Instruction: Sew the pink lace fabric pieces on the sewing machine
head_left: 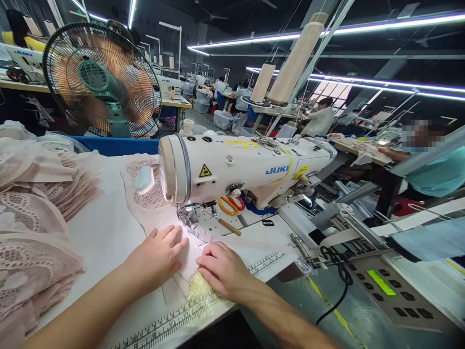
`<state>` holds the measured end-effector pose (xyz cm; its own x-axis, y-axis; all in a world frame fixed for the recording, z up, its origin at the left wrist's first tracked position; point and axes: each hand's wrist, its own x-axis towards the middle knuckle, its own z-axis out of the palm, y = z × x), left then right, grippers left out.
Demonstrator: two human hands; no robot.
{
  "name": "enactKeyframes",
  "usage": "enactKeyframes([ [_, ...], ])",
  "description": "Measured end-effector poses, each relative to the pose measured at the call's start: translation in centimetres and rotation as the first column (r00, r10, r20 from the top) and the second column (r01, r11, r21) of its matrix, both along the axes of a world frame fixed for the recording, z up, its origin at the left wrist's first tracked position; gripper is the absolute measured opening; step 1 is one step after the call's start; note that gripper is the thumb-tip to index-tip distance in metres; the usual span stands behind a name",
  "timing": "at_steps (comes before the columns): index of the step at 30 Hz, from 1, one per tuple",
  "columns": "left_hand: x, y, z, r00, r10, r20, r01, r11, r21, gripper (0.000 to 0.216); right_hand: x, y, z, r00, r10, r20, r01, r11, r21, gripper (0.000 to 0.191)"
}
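Observation:
A white Juki sewing machine (240,167) stands on the white table (105,232). A pale pink lace fabric piece (156,208) runs under its needle area (189,213) toward me. My left hand (158,257) lies flat on this fabric just before the presser foot, fingers spread. My right hand (223,271) presses on the fabric's near end beside a yellowish lace bit (198,291), fingers curled down onto it. The two hands almost touch.
A pile of pink lace pieces (32,218) fills the table's left. A fan (101,80) stands behind. Orange-handled scissors (228,206) lie under the machine arm. A control panel (388,286) sits at right. Thread cones (296,60) rise above. Other people work at benches behind.

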<state>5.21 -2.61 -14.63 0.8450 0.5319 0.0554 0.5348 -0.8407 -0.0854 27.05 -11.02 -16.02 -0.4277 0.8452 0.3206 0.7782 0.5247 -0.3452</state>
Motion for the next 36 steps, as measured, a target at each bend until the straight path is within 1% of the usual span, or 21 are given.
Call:
enactKeyframes([
  [4, -0.2, 0.5, 0.8, 0.999, -0.007, -0.036, 0.007, 1.000, -0.006, 0.040, -0.2, 0.5, 0.4, 0.999, 0.000, 0.041, 0.000, 1.000, -0.003, 0.013],
  [6, -0.3, 0.7, 0.9, 1.000, -0.010, -0.029, 0.010, 1.000, 0.005, 0.038, -0.3, 0.7, 0.5, 0.998, -0.003, 0.062, 0.004, 1.000, -0.009, 0.013],
  [8, -0.3, 0.7, 1.0, 0.999, -0.044, -0.013, 0.044, 0.999, 0.007, 0.035, -0.3, 0.9, 0.5, 0.996, -0.005, 0.088, 0.006, 1.000, -0.012, 0.011],
  [11, -0.1, 0.1, 1.6, 0.994, -0.106, -0.007, 0.106, 0.993, -0.046, 0.038, -0.4, 1.1, 0.7, 0.992, 0.003, 0.124, -0.001, 1.000, -0.019, 0.011],
  [13, 0.2, -0.5, 2.2, 0.994, -0.103, -0.024, 0.100, 0.991, -0.093, 0.035, -0.4, 1.3, 0.8, 0.990, 0.014, 0.139, -0.011, 1.000, -0.021, 0.013],
  [15, 0.3, -0.8, 2.5, 0.995, -0.089, -0.034, 0.084, 0.990, -0.117, 0.028, -0.5, 1.4, 0.8, 0.986, 0.023, 0.163, -0.019, 1.000, -0.023, 0.015],
  [17, 0.2, -0.8, 2.3, 0.996, -0.090, -0.009, 0.089, 0.991, -0.101, 0.024, -0.5, 1.6, 0.7, 0.980, 0.029, 0.195, -0.026, 0.999, -0.022, 0.018],
  [21, -0.3, 0.0, 0.7, 0.993, -0.096, 0.064, 0.098, 0.995, -0.031, 0.029, -0.7, 2.1, 0.6, 0.962, 0.025, 0.272, -0.022, 1.000, -0.014, 0.024],
  [23, -0.5, 0.4, 0.4, 0.993, -0.093, 0.078, 0.094, 0.995, -0.011, 0.029, -0.9, 2.4, 0.9, 0.951, 0.020, 0.309, -0.010, 0.999, -0.034, 0.026],
  [26, -0.7, 0.8, 0.5, 0.992, -0.092, 0.083, 0.091, 0.996, 0.018, 0.028, -1.4, 2.8, 1.8, 0.930, 0.021, 0.366, 0.020, 0.994, -0.107, 0.030],
  [29, -0.8, 1.1, 0.5, 0.991, -0.096, 0.092, 0.090, 0.994, 0.060, 0.030, -2.0, 3.2, 3.1, 0.910, 0.004, 0.415, 0.076, 0.981, -0.176, 0.035],
  [32, -0.9, 1.6, 0.1, 0.993, -0.097, 0.061, 0.092, 0.993, 0.078, 0.035, -2.7, 3.5, 4.1, 0.890, -0.022, 0.455, 0.141, 0.963, -0.229, 0.039],
  [36, -1.2, 2.2, -0.7, 0.996, -0.079, 0.038, 0.076, 0.994, 0.076, 0.041, -3.2, 3.7, 4.8, 0.870, -0.031, 0.492, 0.187, 0.944, -0.271, 0.044],
])
